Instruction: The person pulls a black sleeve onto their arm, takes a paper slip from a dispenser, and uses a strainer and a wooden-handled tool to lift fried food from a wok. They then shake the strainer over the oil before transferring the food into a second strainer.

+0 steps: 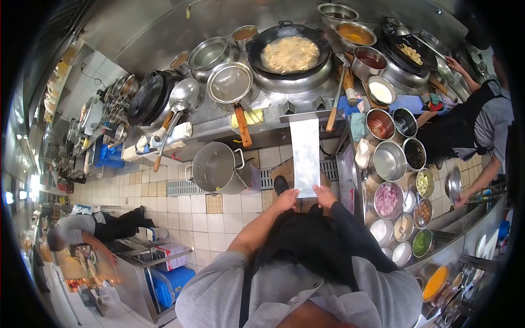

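Observation:
A long, flat, silvery-white strip [305,156] stretches away from my body toward the stove front, its far end overlapping the stove's edge in this view. My left hand [287,200] pinches its near left corner, thumb along the edge. At the near right corner my right hand [325,197] grips it the same way. I cannot tell if the strip is sheet metal or cloth. Beyond it, a black wok [288,70] with pale food in bubbling liquid sits on the burner. A wire strainer [229,82] with a wooden handle lies left of it, partly over the counter edge.
A tall steel stockpot [215,167] stands on the tiled floor ahead left. To my right, a steel bench holds containers, including chopped red onion [386,200] and chopped greens [422,242]. A co-worker [465,117] works at the right wok; another person [93,229] is at far left.

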Demonstrator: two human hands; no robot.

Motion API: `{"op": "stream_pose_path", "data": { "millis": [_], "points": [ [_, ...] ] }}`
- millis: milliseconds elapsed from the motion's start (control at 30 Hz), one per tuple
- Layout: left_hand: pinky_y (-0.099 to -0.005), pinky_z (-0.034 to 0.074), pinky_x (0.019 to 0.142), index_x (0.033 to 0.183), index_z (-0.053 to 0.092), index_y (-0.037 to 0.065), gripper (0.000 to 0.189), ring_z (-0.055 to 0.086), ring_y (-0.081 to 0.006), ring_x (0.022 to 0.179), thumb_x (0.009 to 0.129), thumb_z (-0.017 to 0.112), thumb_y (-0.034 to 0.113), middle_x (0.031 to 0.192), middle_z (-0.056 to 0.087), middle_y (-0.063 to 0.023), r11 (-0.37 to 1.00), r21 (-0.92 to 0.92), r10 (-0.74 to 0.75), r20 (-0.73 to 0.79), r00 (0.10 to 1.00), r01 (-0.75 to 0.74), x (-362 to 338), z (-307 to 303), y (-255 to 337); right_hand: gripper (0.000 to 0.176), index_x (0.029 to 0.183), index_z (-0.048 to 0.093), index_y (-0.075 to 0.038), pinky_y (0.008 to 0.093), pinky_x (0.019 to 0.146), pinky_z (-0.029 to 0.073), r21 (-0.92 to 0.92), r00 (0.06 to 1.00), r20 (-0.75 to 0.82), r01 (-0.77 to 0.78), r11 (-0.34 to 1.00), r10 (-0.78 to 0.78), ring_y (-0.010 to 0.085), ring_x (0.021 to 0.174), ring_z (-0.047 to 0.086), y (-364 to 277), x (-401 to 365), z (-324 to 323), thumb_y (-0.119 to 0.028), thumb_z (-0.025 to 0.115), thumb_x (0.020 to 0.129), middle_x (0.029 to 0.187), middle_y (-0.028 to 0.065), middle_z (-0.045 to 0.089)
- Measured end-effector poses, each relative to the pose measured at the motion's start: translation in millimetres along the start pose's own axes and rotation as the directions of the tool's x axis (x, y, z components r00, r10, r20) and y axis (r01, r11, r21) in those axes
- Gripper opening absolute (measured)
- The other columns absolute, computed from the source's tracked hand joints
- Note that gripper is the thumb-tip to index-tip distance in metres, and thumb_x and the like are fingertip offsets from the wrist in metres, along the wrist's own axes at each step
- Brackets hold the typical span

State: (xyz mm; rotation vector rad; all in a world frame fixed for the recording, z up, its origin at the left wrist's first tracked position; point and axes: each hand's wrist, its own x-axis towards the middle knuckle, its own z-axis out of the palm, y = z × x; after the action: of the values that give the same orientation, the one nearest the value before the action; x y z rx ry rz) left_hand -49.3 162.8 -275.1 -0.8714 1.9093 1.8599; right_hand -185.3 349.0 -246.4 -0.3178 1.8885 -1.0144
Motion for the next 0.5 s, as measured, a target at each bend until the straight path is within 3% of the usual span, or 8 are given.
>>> {"op": "stream_pose_path", "data": {
  "millis": [500],
  "points": [
    [-0.0355, 0.055, 0.061, 0.095, 0.057, 0.000, 0.045, 0.059, -0.0193, 0.067, 0.104, 0.046, 0.043, 0.078, 0.057, -0.0084, 1.000, 0.031, -0.004, -0.020, 1.000, 0.004, -4.9, 3.8, 9.0, 0.056, 0.113, 0.060, 0.005, 0.0358, 0.052, 0.054, 0.026, 1.000, -0.013, -0.001, 1.000, 0.001, 0.0234, 0.059, 0.063, 4.8, 2.1, -1.0, -0.048, 0.045, 0.102, 0.087, 0.0148, 0.063]
  ]
}}
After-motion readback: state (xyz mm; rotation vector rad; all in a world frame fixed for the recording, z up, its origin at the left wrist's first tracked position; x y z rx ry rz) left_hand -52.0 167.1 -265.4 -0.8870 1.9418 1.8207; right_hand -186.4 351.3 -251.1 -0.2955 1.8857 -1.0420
